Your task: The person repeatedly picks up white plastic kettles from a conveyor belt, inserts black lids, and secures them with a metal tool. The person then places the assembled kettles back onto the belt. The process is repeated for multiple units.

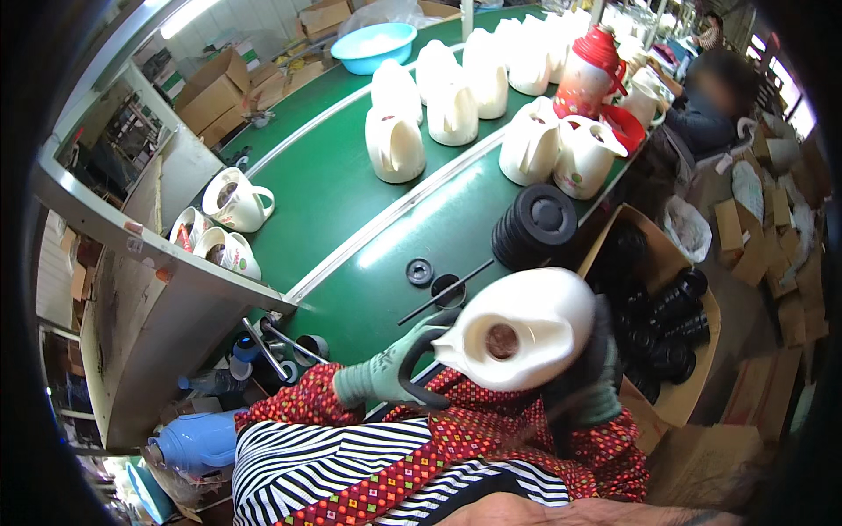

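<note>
In the head view, the glossy white plastic jug shell point(548, 320) is tilted between the hands, its round opening facing up and showing something brown inside. The gloved right hand point(603, 355) seems to grip its far side; the green-and-black gloved left hand point(390, 373) is partly open at the spout. The step looks like handling or turning the shell; the next move calls for a firm hold. Right of the right hand, a brown cardboard box point(682, 405) contains black round plastic parts point(671, 355).
</note>
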The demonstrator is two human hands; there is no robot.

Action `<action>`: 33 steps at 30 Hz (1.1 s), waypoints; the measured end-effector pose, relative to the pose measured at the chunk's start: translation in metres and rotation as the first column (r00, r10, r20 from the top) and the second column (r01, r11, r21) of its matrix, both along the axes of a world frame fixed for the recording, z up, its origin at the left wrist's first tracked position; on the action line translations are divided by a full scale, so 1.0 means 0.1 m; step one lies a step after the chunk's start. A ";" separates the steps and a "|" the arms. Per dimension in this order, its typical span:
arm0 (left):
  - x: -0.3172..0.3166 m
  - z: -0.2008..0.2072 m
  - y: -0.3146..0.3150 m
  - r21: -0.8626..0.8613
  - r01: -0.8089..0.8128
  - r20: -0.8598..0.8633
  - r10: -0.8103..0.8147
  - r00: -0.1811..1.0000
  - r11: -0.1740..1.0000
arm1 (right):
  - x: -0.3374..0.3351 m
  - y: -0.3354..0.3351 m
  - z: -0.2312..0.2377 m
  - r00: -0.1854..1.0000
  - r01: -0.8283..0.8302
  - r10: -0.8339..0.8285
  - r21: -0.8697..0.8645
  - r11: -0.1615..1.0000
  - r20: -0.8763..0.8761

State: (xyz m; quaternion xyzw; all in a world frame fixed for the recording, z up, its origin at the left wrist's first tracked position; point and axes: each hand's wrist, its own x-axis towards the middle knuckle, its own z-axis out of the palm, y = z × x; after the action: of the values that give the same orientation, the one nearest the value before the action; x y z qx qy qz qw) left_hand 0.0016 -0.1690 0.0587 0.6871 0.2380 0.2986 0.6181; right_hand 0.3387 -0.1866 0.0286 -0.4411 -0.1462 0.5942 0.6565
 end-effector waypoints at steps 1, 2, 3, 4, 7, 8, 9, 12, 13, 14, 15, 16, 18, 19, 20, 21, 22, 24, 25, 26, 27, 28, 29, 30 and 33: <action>-0.15 -0.14 -0.10 -0.132 -0.127 0.035 0.133 0.991 0.983 | -0.17 0.08 -0.20 0.994 -0.089 0.088 -0.014 0.996 -0.070; -0.33 -0.26 -0.13 -0.274 -0.236 0.059 0.261 0.964 0.932 | -0.34 0.15 -0.28 0.977 -0.173 0.167 -0.031 0.984 -0.136; -0.39 -0.08 -0.14 -0.431 -0.284 0.121 0.367 0.922 0.857 | -0.54 0.24 -0.26 0.957 -0.240 0.234 -0.011 0.971 -0.170; -0.53 -0.11 -0.03 -0.263 -0.425 0.044 0.450 0.892 0.866 | -0.73 0.33 -0.20 0.929 -0.305 0.302 0.018 0.952 -0.212; -0.77 0.19 0.30 -0.376 -0.590 0.028 0.645 0.763 0.715 | -0.96 0.37 0.02 0.932 -0.335 0.343 -0.083 0.939 0.122; -0.80 0.26 0.45 -0.348 -0.661 0.043 0.715 0.697 0.665 | -0.96 0.37 -0.10 0.914 -0.320 0.327 -0.072 0.945 0.241; -0.89 0.20 0.65 -0.257 -0.727 0.068 0.763 0.643 0.636 | -0.94 0.37 -0.13 0.876 -0.380 0.360 0.000 0.925 0.320; -1.20 -0.10 1.55 -0.149 -0.868 0.101 0.880 0.464 0.474 | -0.87 0.27 -0.28 0.854 -0.403 0.392 -0.040 0.914 0.341; -1.31 -0.26 1.94 -0.072 -0.902 0.085 0.904 0.419 0.425 | -0.81 0.23 -0.37 0.848 -0.406 0.410 -0.087 0.910 0.335; -1.38 -0.40 2.33 -0.070 -0.930 0.137 0.927 0.349 0.361 | -0.80 0.21 -0.41 0.833 -0.417 0.401 -0.042 0.908 0.381; -1.44 -0.55 2.75 -0.118 -0.950 0.132 0.953 0.273 0.289 | -0.76 0.15 -0.53 0.832 -0.426 0.413 -0.050 0.903 0.370; -1.54 -0.76 3.16 -0.105 -0.960 0.131 0.961 0.244 0.258 | -0.71 0.14 -0.64 0.829 -0.438 0.427 -0.057 0.897 0.362; -1.48 -0.94 3.82 -0.070 -0.982 0.146 0.975 0.166 0.178 | -0.73 0.13 -0.56 0.848 -0.425 0.413 -0.039 0.904 0.333; -1.48 -1.02 4.04 -0.079 -0.990 0.141 0.984 0.107 0.118 | -0.74 0.14 -0.54 0.841 -0.437 0.428 -0.050 0.898 0.331; -1.53 -1.10 4.23 -0.087 -0.995 0.134 0.990 0.043 0.055 | -0.74 0.16 -0.53 0.832 -0.453 0.446 -0.061 0.889 0.330; -1.52 -1.16 4.34 -0.138 -0.989 0.099 0.994 0.048 0.061 | -0.74 0.17 -0.56 0.817 -0.462 0.455 -0.070 0.884 0.355; -1.52 -1.22 4.43 -0.188 -0.980 0.063 0.997 0.048 0.059 | -0.73 0.18 -0.55 0.824 -0.451 0.449 -0.078 0.889 0.346; -1.90 -1.47 4.52 -0.090 -0.996 0.036 0.999 -0.032 -0.029 | -0.73 0.26 -0.54 0.811 -0.496 0.492 -0.073 0.865 0.316; -2.19 -1.53 4.51 0.156 -0.986 -0.088 0.993 -0.079 -0.064 | -0.72 0.29 -0.58 0.807 -0.525 0.522 -0.069 0.848 0.275; -2.37 -1.50 4.46 0.399 -0.916 -0.215 0.968 -0.131 -0.036 | -0.71 0.30 -0.58 0.805 -0.531 0.528 -0.067 0.845 0.270; -1.69 -1.24 4.41 0.491 -0.867 -0.282 0.957 -0.066 0.085 | -0.68 0.26 -0.57 0.834 -0.452 0.464 -0.113 0.885 0.298; -1.78 -1.09 4.25 0.590 -0.807 -0.239 0.956 -0.168 0.006 | -0.69 0.26 -0.57 0.834 -0.450 0.465 -0.120 0.885 0.296; -1.76 -0.87 4.14 0.669 -0.743 -0.243 0.933 -0.264 -0.036 | -0.69 0.22 -0.59 0.842 -0.422 0.441 -0.130 0.897 0.312; -1.91 -0.72 3.93 0.738 -0.667 -0.228 0.894 -0.385 -0.099 | -0.68 0.24 -0.59 0.832 -0.438 0.456 -0.129 0.890 0.317; -2.84 -0.51 3.41 0.845 -0.513 -0.210 0.788 -0.579 -0.152 | -0.69 0.28 -0.62 0.813 -0.482 0.490 -0.109 0.870 0.315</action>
State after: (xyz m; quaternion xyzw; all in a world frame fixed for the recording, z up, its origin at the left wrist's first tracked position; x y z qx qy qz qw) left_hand -0.2826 0.1720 0.0074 0.3544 0.8724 0.2929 -0.1657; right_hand 0.2696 -0.1590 -0.0330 -0.4909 -0.3551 0.6605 0.4433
